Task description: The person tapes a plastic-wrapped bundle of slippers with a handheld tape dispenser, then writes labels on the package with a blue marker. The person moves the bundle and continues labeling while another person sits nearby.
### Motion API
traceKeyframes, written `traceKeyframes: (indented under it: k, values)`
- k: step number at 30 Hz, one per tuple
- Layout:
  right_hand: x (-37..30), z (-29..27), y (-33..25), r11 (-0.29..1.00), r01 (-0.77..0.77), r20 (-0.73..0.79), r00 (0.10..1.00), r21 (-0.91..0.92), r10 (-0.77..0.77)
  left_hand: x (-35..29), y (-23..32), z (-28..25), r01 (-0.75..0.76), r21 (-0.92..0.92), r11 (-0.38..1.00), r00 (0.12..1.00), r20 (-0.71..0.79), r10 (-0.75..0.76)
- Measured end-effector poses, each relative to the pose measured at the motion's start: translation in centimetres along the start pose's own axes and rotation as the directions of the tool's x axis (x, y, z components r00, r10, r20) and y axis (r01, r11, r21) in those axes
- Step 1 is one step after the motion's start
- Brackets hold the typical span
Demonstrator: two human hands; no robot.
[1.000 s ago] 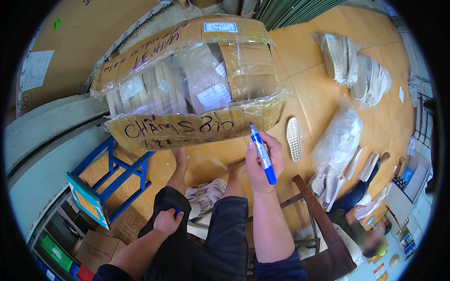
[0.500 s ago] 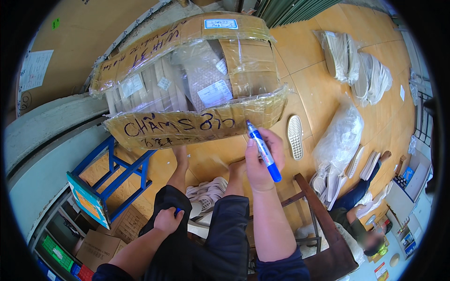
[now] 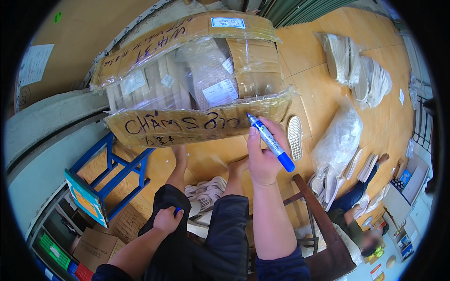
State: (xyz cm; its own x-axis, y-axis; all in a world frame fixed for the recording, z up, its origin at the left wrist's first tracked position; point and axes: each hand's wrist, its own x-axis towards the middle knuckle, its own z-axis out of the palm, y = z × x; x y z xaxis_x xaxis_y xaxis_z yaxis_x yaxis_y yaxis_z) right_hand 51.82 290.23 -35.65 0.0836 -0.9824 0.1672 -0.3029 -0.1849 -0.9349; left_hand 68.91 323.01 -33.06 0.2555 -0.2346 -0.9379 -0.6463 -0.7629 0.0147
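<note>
An open cardboard box, wrapped in clear film, lies in front of me with pale shoe soles and plastic-bagged pieces inside. Dark handwriting runs along its near flap. My right hand grips a blue and white marker pen, its tip at the flap by the end of the writing; whether it touches, I cannot tell. On my thigh rests my left hand, closed around a small blue pen cap.
A blue-framed stool stands at left, a dark wooden chair at right. One sole and several bagged soles lie on the tiled floor. Another person sits at the far right. More shoes lie between my feet.
The marker's tip has shifted slightly up along the flap and its blue end has swung to the right. My left hand stays on my thigh.
</note>
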Motion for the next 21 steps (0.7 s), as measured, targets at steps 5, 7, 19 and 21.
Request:
traceKeyframes:
  k: [5,7,19,21]
  values:
    - [-0.8,-0.1,0.0,0.988,-0.148,-0.060,0.987,0.049,0.151,0.0,0.0,0.0,0.009,0.001,1.000,1.000,-0.001,-0.009]
    - [-1.2,-0.5,0.1,0.980,-0.192,-0.065,0.979,0.061,0.195,0.0,0.0,-0.1,0.012,0.020,1.000,1.000,-0.007,-0.012]
    - [-2.8,-0.2,1.5,0.990,-0.138,-0.041,0.990,-0.002,0.138,0.1,0.1,0.0,0.025,-0.007,1.000,1.000,-0.009,-0.025]
    - [-2.7,-0.2,1.6,0.992,-0.124,-0.042,0.991,-0.018,0.123,0.1,0.2,0.0,0.024,-0.023,0.999,1.000,-0.004,-0.024]
